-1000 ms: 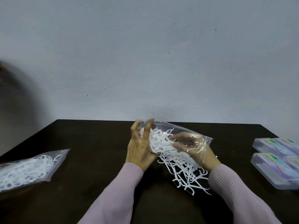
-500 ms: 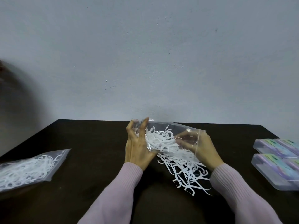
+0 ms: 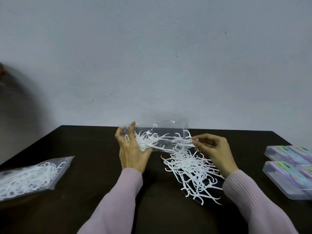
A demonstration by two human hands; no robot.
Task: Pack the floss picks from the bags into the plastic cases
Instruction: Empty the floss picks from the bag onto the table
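Observation:
A clear plastic bag (image 3: 168, 130) is held above the dark table (image 3: 84, 166), its mouth to the right. My left hand (image 3: 133, 149) grips its closed end, where a few white floss picks still lie. My right hand (image 3: 214, 149) is outside the bag at its mouth and pinches some picks with thumb and fingers. A loose pile of floss picks (image 3: 192, 173) lies on the table below my right hand. Two clear plastic cases (image 3: 290, 176) with coloured labels sit at the right edge, lids down.
A second bag full of floss picks (image 3: 30, 176) lies on the table at the far left. A plain grey wall stands right behind the table's far edge. A dark blurred shape shows at the left edge of the view.
My right hand has come out of the bag and moved right. The bag has been lifted and stretched out flatter. More picks have spilled onto the pile on the table.

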